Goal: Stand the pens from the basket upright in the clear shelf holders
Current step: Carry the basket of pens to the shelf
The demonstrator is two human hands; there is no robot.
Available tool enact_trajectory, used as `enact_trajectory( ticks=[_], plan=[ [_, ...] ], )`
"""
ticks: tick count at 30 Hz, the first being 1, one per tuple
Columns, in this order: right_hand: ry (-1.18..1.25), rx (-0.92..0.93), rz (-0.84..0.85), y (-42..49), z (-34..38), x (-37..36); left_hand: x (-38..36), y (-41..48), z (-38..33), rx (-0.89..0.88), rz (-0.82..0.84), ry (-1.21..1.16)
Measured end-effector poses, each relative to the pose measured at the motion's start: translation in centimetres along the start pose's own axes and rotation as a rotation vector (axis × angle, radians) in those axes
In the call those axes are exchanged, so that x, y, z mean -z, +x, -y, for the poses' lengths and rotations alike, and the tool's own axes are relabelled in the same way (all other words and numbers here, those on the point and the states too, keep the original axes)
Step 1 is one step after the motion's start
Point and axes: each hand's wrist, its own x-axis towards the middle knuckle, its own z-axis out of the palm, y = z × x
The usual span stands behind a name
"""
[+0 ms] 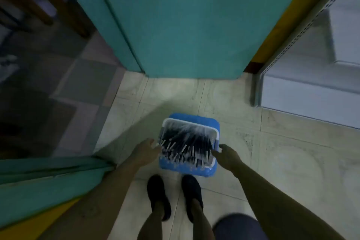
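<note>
A white basket (194,122) full of several dark pens (185,146) sits on a blue stool (213,121) on the tiled floor, just ahead of my feet. My left hand (147,149) reaches down at the basket's left side, fingers apart, fingertips near the rim. On the basket's right side is my right hand (227,154), also open, with its fingertips close to the rim. Neither hand holds anything. No clear shelf holders are in view. The picture is blurred.
A teal wall or door panel (185,25) stands straight ahead. A white metal shelf unit (311,87) is at the right. A glass panel (48,84) with a teal frame fills the left. My two dark shoes (175,195) stand behind the stool.
</note>
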Motion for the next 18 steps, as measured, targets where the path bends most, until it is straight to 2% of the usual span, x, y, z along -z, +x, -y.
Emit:
enact_trajectory(
  ticks=[5, 11, 18],
  plan=[
    [0.179, -0.147, -0.107, 6.1, -1.0, -1.6, -1.4, 7.0, -0.3, 0.037, -0.089, -0.185],
    [0.413, -0.254, -0.082, 9.6, -2.9, -4.3, -3.3, 11.9, 1.5, 0.008, -0.110, -0.264],
    [0.467, -0.298, -0.175, 8.7, -1.9, -4.1, -2.6, 12.3, 2.5, 0.040, -0.076, -0.337]
  ],
)
